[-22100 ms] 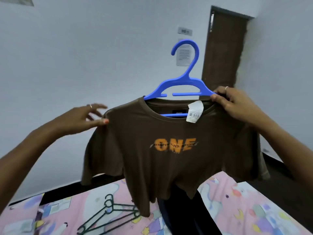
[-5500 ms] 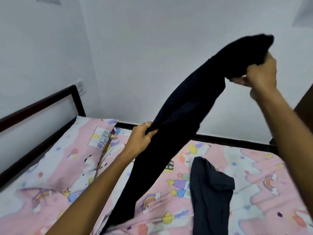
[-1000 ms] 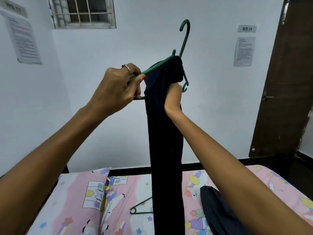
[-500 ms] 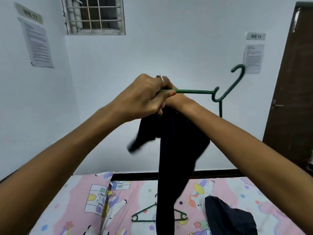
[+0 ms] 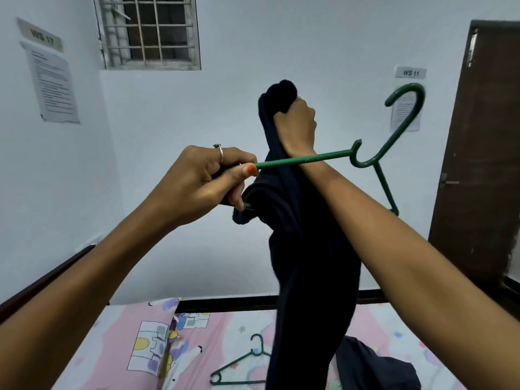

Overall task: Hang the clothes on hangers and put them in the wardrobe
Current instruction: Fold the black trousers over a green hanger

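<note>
Spare hanger (image 5: pixel 242 367) (green), dark garment (image 5: pixel 377 370) apparently crowding bed (image 5: pixel 118 342)

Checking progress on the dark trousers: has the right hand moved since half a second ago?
Yes. The right hand has risen above the green hanger, pulling the dark trousers up through it.

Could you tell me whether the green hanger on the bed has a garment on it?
No, the green hanger on the bed lies bare on the sheet.

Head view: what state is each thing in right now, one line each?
Left hand: grips the green hanger's end.
Right hand: grips the dark garment's top.
Green hanger: held up, tilted sideways.
Dark garment: hanging through the hanger.
Spare hanger: flat on bed.
Door: closed.
</note>
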The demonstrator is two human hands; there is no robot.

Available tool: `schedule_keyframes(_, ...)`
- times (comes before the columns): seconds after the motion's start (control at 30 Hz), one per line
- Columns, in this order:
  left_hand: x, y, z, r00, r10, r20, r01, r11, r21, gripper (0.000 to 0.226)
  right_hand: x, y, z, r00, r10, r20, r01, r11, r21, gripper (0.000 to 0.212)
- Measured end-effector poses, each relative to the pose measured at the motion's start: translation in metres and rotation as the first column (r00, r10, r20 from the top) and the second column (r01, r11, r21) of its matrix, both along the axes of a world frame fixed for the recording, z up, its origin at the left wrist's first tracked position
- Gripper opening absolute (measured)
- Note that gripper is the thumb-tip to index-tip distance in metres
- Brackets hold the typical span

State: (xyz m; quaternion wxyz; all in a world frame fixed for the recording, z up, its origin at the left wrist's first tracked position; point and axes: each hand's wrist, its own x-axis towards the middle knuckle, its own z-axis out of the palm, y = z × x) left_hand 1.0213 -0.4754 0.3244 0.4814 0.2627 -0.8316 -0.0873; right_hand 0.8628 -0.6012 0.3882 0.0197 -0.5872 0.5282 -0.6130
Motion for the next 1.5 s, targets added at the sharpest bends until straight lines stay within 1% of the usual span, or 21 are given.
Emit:
schedule_keyframes(0.07, -0.003, 0.002, 0.001, 1.000, 0.014, 0.006, -0.014, 0.999, -0.036, 0.015, 0.005, 0.000, 0.010, 0.991, -0.035, -0.129, 0.032, 0.999, -0.023, 0.032)
schedule_keyframes(0.13, -0.004, -0.004, 0.001, 0.993, 0.086, -0.080, -0.091, 0.994, -0.054, 0.015, 0.012, -0.003, 0.017, 0.933, -0.031, -0.360, 0.038, 0.999, 0.014, 0.031)
schedule_keyframes(0.17, -0.004, -0.009, 0.002, 0.982, 0.131, -0.134, -0.141, 0.988, -0.064, 0.015, 0.014, -0.004, 0.018, 0.870, 0.031, -0.492, 0.013, 0.996, 0.086, 0.029)
schedule_keyframes(0.23, -0.005, -0.018, -0.001, 0.958, 0.203, -0.203, -0.226, 0.970, -0.094, 0.016, 0.016, -0.006, 0.008, 0.698, 0.319, -0.641, -0.083, 0.925, 0.370, 0.029)
schedule_keyframes(0.27, -0.005, -0.022, -0.006, 0.946, 0.231, -0.227, -0.256, 0.963, -0.089, 0.017, 0.015, -0.003, -0.004, 0.628, 0.471, -0.619, -0.114, 0.843, 0.525, 0.034)
schedule_keyframes(0.3, -0.005, -0.025, -0.013, 0.936, 0.254, -0.245, -0.277, 0.959, -0.066, 0.017, 0.013, 0.005, -0.018, 0.599, 0.572, -0.561, -0.126, 0.759, 0.639, 0.044)
schedule_keyframes(0.37, -0.005, -0.032, -0.026, 0.917, 0.308, -0.255, -0.318, 0.948, -0.001, 0.016, 0.005, 0.019, -0.045, 0.595, 0.637, -0.490, -0.158, 0.690, 0.706, 0.057)
schedule_keyframes(0.43, -0.005, -0.037, -0.038, 0.895, 0.369, -0.251, -0.366, 0.929, 0.057, 0.015, -0.008, 0.038, -0.066, 0.616, 0.590, -0.522, -0.184, 0.753, 0.632, 0.048)
schedule_keyframes(0.47, -0.005, -0.039, -0.042, 0.884, 0.392, -0.256, -0.382, 0.920, 0.091, 0.016, -0.016, 0.048, -0.079, 0.654, 0.524, -0.545, -0.211, 0.818, 0.535, 0.041)
schedule_keyframes(0.53, -0.006, -0.042, -0.043, 0.862, 0.419, -0.287, -0.394, 0.908, 0.142, 0.018, -0.024, 0.080, -0.113, 0.808, 0.345, -0.478, -0.264, 0.937, 0.230, 0.030)
schedule_keyframes(0.6, -0.010, -0.045, -0.039, 0.853, 0.422, -0.308, -0.400, 0.907, 0.133, 0.019, -0.023, 0.113, -0.153, 0.929, 0.151, -0.339, -0.188, 0.979, -0.078, 0.027)
schedule_keyframes(0.67, -0.017, -0.044, -0.035, 0.852, 0.422, -0.309, -0.411, 0.906, 0.104, 0.020, -0.012, 0.126, -0.189, 0.964, -0.020, -0.267, -0.036, 0.978, -0.203, 0.038)
schedule_keyframes(0.73, -0.024, -0.043, -0.032, 0.848, 0.427, -0.314, -0.423, 0.902, 0.086, 0.020, 0.000, 0.123, -0.217, 0.965, -0.125, -0.230, 0.086, 0.982, -0.171, 0.054)
schedule_keyframes(0.8, -0.031, -0.042, -0.027, 0.837, 0.442, -0.323, -0.442, 0.894, 0.078, 0.020, 0.010, 0.111, -0.234, 0.963, -0.183, -0.197, 0.172, 0.983, -0.070, 0.068)
schedule_keyframes(0.9, -0.038, -0.042, -0.017, 0.826, 0.453, -0.337, -0.460, 0.886, 0.062, 0.021, 0.016, 0.096, -0.246, 0.951, -0.239, -0.197, 0.244, 0.970, 0.004, 0.076)
schedule_keyframes(0.97, -0.040, -0.041, -0.013, 0.822, 0.453, -0.344, -0.463, 0.884, 0.059, 0.021, 0.007, 0.092, -0.241, 0.958, -0.222, -0.179, 0.224, 0.975, -0.009, 0.069)
schedule_keyframes(1.07, -0.042, -0.038, -0.014, 0.814, 0.455, -0.360, -0.461, 0.884, 0.074, 0.022, -0.020, 0.089, -0.225, 0.993, -0.076, -0.093, 0.080, 0.996, 0.037, 0.051)
schedule_keyframes(1.2, -0.038, -0.037, -0.017, 0.794, 0.469, -0.387, -0.479, 0.874, 0.078, 0.020, -0.053, 0.086, -0.196, 0.986, 0.090, -0.141, -0.073, 0.989, 0.125, 0.051)
schedule_keyframes(1.3, -0.033, -0.039, -0.016, 0.791, 0.475, -0.384, -0.498, 0.866, 0.044, 0.018, -0.070, 0.092, -0.165, 0.979, 0.185, -0.088, -0.172, 0.976, 0.138, 0.038)
schedule_keyframes(1.43, -0.032, -0.040, -0.019, 0.808, 0.483, -0.339, -0.517, 0.856, -0.013, 0.017, -0.079, 0.095, -0.116, 0.982, 0.187, -0.036, -0.183, 0.979, 0.084, 0.017)
schedule_keyframes(1.5, -0.035, -0.040, -0.022, 0.816, 0.481, -0.320, -0.521, 0.852, -0.047, 0.017, -0.079, 0.091, -0.094, 0.989, 0.141, -0.041, -0.138, 0.988, 0.073, 0.016)
